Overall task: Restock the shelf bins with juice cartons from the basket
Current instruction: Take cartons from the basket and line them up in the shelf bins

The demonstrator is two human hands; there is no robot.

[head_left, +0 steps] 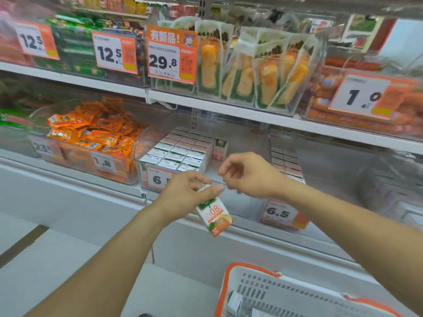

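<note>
juice carton (214, 211) gripped by its top in left hand (186, 194), tilted before clear shelf bin (240, 202); right hand (249, 176) loosely curled, empty, just beside; white basket (231, 284) below.

Two hands (186, 193), one held carton (214, 213) (tilted), one basket (231, 284), seven price tags (171, 56).

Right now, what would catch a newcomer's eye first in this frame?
The left hand gripping an orange-and-white juice carton, tilted, at centre frame in front of the lower shelf. Beside it the right hand hovers with loosely curled fingers, holding nothing. Behind them a clear bin holds packed carton rows, and orange price tags line the shelves.
</note>
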